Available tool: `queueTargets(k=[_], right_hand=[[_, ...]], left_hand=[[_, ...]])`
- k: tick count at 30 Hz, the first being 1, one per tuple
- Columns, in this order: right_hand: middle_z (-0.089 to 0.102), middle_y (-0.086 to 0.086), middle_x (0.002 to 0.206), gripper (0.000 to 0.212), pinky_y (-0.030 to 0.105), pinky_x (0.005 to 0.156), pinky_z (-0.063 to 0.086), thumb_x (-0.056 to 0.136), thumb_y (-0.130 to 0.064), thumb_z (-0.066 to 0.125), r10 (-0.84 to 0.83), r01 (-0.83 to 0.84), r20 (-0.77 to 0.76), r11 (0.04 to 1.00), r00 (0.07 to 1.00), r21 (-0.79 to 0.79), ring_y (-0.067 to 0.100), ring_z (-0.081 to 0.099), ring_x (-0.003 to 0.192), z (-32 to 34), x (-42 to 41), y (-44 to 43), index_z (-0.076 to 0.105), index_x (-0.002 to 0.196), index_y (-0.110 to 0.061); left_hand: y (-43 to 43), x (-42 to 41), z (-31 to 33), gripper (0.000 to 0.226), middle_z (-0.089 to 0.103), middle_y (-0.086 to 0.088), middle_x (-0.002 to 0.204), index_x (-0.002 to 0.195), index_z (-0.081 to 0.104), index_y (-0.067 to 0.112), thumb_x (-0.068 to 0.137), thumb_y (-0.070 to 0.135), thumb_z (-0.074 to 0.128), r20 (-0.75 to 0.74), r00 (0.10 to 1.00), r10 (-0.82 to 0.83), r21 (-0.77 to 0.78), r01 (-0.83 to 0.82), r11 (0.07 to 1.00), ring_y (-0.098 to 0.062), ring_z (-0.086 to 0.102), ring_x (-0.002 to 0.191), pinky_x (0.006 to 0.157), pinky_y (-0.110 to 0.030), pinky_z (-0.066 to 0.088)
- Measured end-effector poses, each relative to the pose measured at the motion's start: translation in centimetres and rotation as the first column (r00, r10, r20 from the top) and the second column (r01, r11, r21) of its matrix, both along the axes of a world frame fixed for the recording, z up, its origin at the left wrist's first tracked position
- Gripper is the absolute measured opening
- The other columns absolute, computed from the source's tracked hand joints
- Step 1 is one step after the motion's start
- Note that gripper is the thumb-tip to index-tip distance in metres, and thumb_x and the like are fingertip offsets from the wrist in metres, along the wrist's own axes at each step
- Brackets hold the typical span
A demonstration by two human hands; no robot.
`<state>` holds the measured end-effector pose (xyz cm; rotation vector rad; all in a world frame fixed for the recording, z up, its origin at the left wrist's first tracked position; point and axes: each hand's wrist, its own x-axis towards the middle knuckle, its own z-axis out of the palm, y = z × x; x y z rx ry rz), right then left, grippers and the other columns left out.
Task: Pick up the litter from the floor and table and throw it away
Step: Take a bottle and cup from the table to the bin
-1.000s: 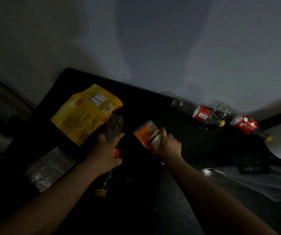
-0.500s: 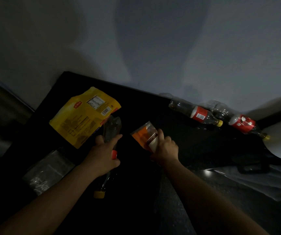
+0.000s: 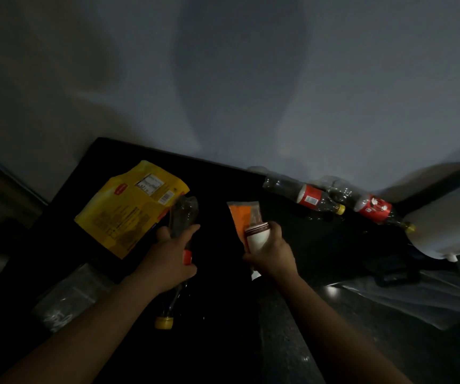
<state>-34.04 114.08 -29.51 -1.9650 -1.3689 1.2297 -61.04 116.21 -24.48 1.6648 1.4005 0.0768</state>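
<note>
As both hands hold litter, table [image 3: 223, 189]: one, black, against wall.
Yellow bag [image 3: 129, 209]: one, flat on table; barcode visible, print unreadable.
Bottles: three; middle bottle [image 3: 303, 195] and right bottle [image 3: 373, 210], red labels, lie by wall; third bottle [image 3: 181, 214] gripped by left hand [image 3: 170, 259].
Orange packet [image 3: 240, 217]: one, clutched by right hand [image 3: 273, 253].

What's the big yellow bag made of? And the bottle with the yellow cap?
The yellow bag looks like thin plastic film, slightly glossy: it lies flat, creased, with printed labels. The bottle held in the left hand looks like clear, shiny plastic: you can see through it, and its body looks dented. The dim light leaves both a little uncertain.
</note>
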Motion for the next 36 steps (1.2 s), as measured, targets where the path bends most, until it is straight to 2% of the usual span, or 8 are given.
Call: queueTargets(k=[4,10,13,18,23,27,32,36], right_hand=[[0.053,-0.014,0.108,0.095,0.029,0.075,0.058,0.058,-0.033,0.086,-0.107,0.111,-0.147,0.994,0.983,0.017,0.010,0.063,0.092,1.4,-0.1,-2.1,0.028,0.133,-0.042],[0.062,-0.008,0.102,0.078,0.019,0.058,0.056,0.053,-0.031,0.087,-0.301,0.321,-0.156,0.939,0.941,0.124,-0.002,0.066,0.086,3.9,0.8,-5.9,0.038,0.104,-0.064],[0.065,-0.008,0.092,0.073,0.016,0.050,0.052,0.053,-0.032,0.085,-0.442,0.457,-0.117,0.867,0.889,0.200,-0.003,0.066,0.078,6.0,1.7,-7.7,0.039,0.101,-0.062],[0.063,-0.010,0.098,0.069,0.018,0.053,0.053,0.057,-0.032,0.083,-0.595,0.600,-0.122,0.736,0.794,0.313,0.008,0.067,0.079,10.7,4.9,-12.1,0.042,0.110,-0.049],[0.065,-0.010,0.093,0.063,0.023,0.057,0.056,0.055,-0.037,0.082,-0.736,0.739,-0.186,0.556,0.650,0.381,0.005,0.067,0.079,15.3,9.5,-19.0,0.045,0.103,-0.051],[0.067,-0.005,0.091,0.061,0.033,0.061,0.059,0.060,-0.026,0.083,-0.824,0.815,-0.224,0.401,0.521,0.419,0.012,0.068,0.077,17.8,13.9,-25.8,0.049,0.110,-0.036],[0.066,-0.018,0.086,0.054,0.022,0.056,0.056,0.057,-0.034,0.080,-0.906,0.848,-0.222,0.220,0.361,0.483,0.003,0.066,0.071,21.0,19.7,-37.1,0.050,0.101,-0.039],[0.068,-0.011,0.083,0.054,0.019,0.054,0.051,0.053,-0.031,0.076,-0.926,0.849,-0.285,0.066,0.248,0.524,0.003,0.066,0.068,23.8,24.0,-47.8,0.053,0.101,-0.036]], left_hand=[[-0.3,0.5,0.6,0.086,0.017,-0.005,0.136,0.145,0.018,0.045,0.082,0.019,0.070,0.035,0.999,0.015,0.033,-0.016,0.999,-0.024,0.053,0.101,0.091,-0.033,0.052],[-0.3,2.6,1.1,0.089,0.016,0.002,0.130,0.141,0.016,0.052,0.078,0.023,0.072,0.085,0.995,-0.053,0.106,0.044,0.993,-0.011,0.050,0.093,0.078,-0.022,0.050],[-0.1,5.1,1.8,0.090,0.014,0.006,0.128,0.139,0.015,0.056,0.077,0.024,0.072,0.091,0.988,-0.127,0.137,0.114,0.984,-0.009,0.049,0.091,0.071,-0.016,0.047],[-0.8,12.0,4.2,0.089,0.014,0.007,0.125,0.136,0.015,0.060,0.076,0.026,0.072,0.098,0.947,-0.306,0.236,0.276,0.932,-0.013,0.051,0.094,0.074,-0.019,0.048],[-4.1,20.9,7.3,0.088,0.016,0.011,0.116,0.133,0.014,0.062,0.077,0.027,0.071,0.151,0.839,-0.523,0.317,0.460,0.829,-0.010,0.051,0.088,0.069,-0.015,0.046],[-8.8,28.3,9.5,0.090,0.015,0.017,0.112,0.129,0.011,0.068,0.074,0.030,0.071,0.173,0.733,-0.658,0.364,0.573,0.735,-0.006,0.049,0.090,0.075,-0.018,0.047],[-18.5,38.2,12.0,0.086,0.020,0.008,0.118,0.133,0.017,0.063,0.073,0.031,0.068,0.181,0.598,-0.781,0.435,0.664,0.609,-0.006,0.052,0.088,0.080,-0.018,0.045],[-28.3,46.0,14.6,0.083,0.022,0.007,0.118,0.130,0.018,0.065,0.072,0.031,0.066,0.211,0.458,-0.864,0.484,0.719,0.499,-0.010,0.054,0.092,0.087,-0.023,0.049]])
